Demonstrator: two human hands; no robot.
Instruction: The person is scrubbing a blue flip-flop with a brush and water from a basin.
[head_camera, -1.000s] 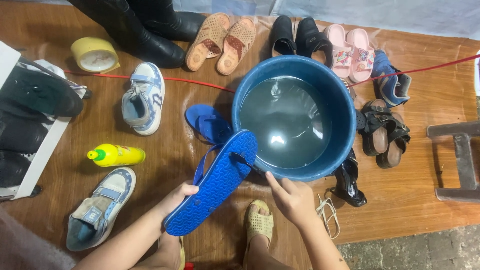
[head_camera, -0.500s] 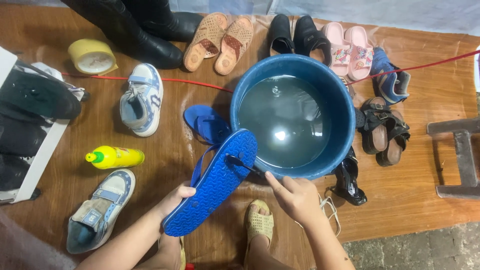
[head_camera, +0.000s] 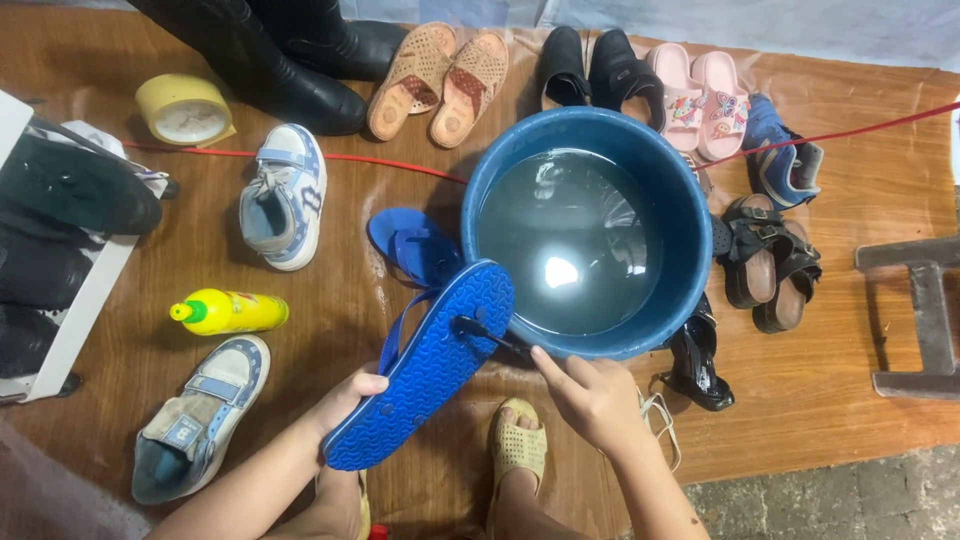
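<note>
I have the blue flip-flop (head_camera: 425, 370) turned sole-up just in front of the blue basin (head_camera: 590, 245), its toe end leaning at the basin's near rim. My left hand (head_camera: 345, 400) is clasped round its heel end, fingers curled over the edge. My right hand (head_camera: 590, 395) is pinched on a small dark brush (head_camera: 490, 335), I judge, whose tip touches the sole near the toe; the grip itself is partly hidden. The sole looks wet, so scrubbing seems under way, not finished. Its mate, the other blue flip-flop (head_camera: 415, 245), lies left of the basin on the brown floor sheet (head_camera: 850, 400), seemingly untouched. Both my forearms reach up from the near side of the basin, converging. A yellow bottle (head_camera: 230, 312) lies well left of the basin, and white-and-blue sneakers (head_camera: 285, 195) beyond it.
</note>
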